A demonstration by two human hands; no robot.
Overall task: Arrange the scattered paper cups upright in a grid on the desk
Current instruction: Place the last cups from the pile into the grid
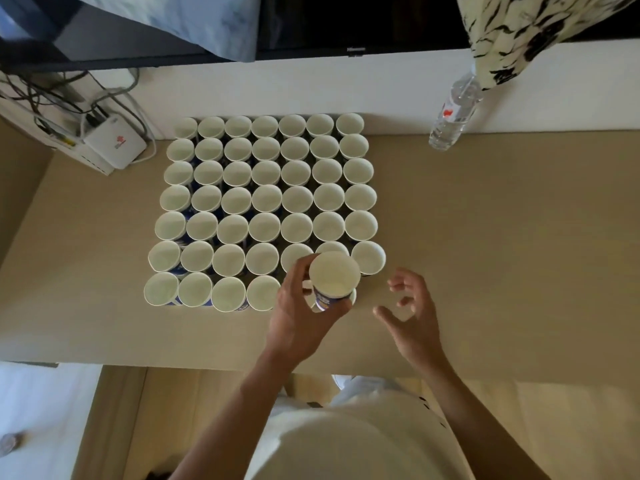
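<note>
**Nearly full grid, last row is the fiddly bit**

The paper cup [334, 278] in play is held upright, mouth up, in the left hand [301, 306], hovering over the near row of the grid of cups [265, 209] at about 5 o'clock of the block. The fingers [341, 308] wrap round its lower wall, pinching it. There looks to be another cup partly hidden right under it, so I can't tell exactly which slots in that row are filled. The right hand [412, 313] hangs just beside, at 3 o'clock of the held cup, fingers spread and curled, holding nothing.

What could go wrong, I reckon: the cups stand rim to rim, so lowering this one at a slight tilt could clip a neighbour's rim and topple several. Squeezing the thin wall too hard could dent it.

Room-wise, the worktop [502, 237] is bare to 3 o'clock, with a water bottle [453, 116] well apart at 1 o'clock. At 10 o'clock a white router box [116, 143] with cables sits near the corner. The near edge runs close behind the hands.
</note>
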